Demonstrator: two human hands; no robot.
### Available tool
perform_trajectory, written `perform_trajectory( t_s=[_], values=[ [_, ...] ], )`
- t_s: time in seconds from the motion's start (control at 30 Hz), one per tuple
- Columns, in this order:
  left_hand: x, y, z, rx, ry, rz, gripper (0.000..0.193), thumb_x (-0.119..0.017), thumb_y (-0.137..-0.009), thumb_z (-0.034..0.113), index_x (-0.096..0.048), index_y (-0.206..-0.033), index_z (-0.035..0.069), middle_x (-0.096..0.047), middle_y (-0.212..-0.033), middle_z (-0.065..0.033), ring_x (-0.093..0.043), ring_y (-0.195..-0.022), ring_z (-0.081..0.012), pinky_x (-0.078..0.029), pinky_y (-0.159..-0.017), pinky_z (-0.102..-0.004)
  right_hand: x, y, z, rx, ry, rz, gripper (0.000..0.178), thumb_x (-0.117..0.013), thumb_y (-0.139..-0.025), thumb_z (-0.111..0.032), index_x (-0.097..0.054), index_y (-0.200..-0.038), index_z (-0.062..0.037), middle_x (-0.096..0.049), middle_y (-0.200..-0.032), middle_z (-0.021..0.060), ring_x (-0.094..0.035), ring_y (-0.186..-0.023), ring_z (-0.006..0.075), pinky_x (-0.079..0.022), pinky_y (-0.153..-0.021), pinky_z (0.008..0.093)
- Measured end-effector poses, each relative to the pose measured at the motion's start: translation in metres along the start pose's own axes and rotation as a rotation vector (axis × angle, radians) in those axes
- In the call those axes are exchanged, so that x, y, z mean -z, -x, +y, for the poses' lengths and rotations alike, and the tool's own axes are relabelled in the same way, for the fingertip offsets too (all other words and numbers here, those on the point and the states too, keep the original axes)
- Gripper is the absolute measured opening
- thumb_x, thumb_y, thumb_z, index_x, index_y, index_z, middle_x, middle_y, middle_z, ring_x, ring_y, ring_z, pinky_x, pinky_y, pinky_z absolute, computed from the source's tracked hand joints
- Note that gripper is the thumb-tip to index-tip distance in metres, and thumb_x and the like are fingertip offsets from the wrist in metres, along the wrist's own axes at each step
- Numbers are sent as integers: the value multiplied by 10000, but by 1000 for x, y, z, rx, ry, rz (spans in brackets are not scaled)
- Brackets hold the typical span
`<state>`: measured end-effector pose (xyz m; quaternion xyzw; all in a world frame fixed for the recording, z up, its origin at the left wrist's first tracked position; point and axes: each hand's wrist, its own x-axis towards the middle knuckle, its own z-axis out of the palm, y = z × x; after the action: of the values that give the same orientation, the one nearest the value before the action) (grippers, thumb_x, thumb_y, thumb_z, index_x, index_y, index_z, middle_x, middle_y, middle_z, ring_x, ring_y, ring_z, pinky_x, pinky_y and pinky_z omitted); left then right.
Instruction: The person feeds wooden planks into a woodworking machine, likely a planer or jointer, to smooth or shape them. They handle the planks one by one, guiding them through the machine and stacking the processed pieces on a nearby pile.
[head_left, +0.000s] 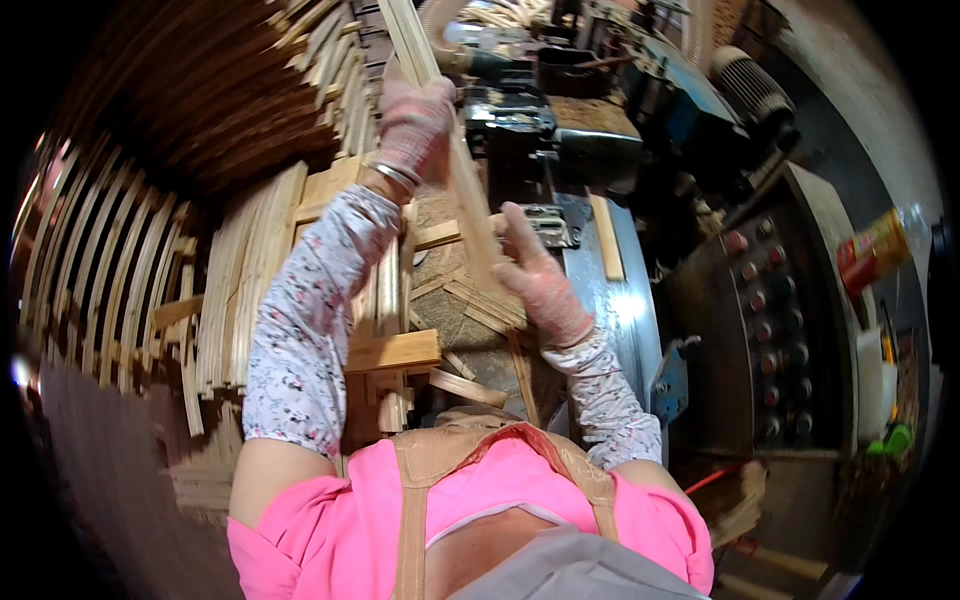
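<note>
My left hand (414, 125), in a pinkish knit glove, is wrapped around long pale wooden strips (469, 200) that slant from the top of the view down toward my right hand. Motion blurs their lower end. My right hand (545, 288), gloved alike, is beside that end with its fingers spread; whether it touches the wood I cannot tell. A short wooden piece (606, 238) lies on the metal machine table (640, 345) to the right of that hand. Below the strips, loose offcuts (480, 305) lie over sawdust.
Stacked wooden strips (245, 290) stand at the left, with more in a rack (110, 270) beyond. Dark machinery (510, 115) is at the far middle. On the right are a control panel (775, 330) with several knobs and a red-and-yellow container (870, 250). A wooden block (393, 351) is near my body.
</note>
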<state>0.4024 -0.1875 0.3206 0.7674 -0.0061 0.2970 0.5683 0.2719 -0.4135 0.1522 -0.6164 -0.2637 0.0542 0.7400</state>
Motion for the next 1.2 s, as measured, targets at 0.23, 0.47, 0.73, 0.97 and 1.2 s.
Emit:
perform_trajectory(
  t_s=[0.23, 0.47, 0.73, 0.97, 1.2],
  values=[
    [-64, 78, -29, -33, -137, -601, 851, -757, -930, 289, -375, -1645, 31, -547, -1541, -238, -586, -1370, -341, -491, -1161, -416, 14, 143, 11, -175, 715, 667, 722, -773, -917, -115, -505, -1586, -57, -628, -1441, 250, -629, -1314, 356, -490, -1122, 438],
    [19, 55, -116, 221, -150, -547, 704, -737, -985, 264, -471, -1583, 4, -554, -1560, -226, -564, -1411, -321, -488, -1167, -379, 22, 356, 33, -743, 1564, 694, 663, -752, -910, -293, -574, -1527, -131, -690, -1335, 170, -624, -1207, 410, -508, -1012, 535],
    [53, 93, -113, 52, -525, -558, 765, -714, -936, 416, -495, -1562, 33, -659, -1439, -262, -638, -1338, -390, -488, -1149, -436, 157, 136, 115, -210, 1565, 858, 638, -707, -980, -326, -533, -1557, -116, -663, -1382, 171, -618, -1217, 390, -508, -1050, 500],
    [137, 82, -111, 33, -1117, -528, 581, -640, -879, 198, -571, -1436, 47, -669, -1303, -249, -649, -1211, -445, -536, -1043, -503, 171, 76, 124, -407, 1471, 774, 665, -743, -958, -316, -523, -1567, -162, -680, -1319, 192, -636, -1179, 407, -530, -1009, 520],
    [249, 49, -166, 541, -1443, -388, 671, -750, -889, 240, -482, -1481, 73, -595, -1446, -265, -580, -1382, -429, -524, -1117, -517, 53, 297, 56, -651, 1491, 674, 606, -742, -919, -279, -590, -1489, -144, -666, -1366, 174, -626, -1201, 423, -515, -1009, 548]
  ],
)
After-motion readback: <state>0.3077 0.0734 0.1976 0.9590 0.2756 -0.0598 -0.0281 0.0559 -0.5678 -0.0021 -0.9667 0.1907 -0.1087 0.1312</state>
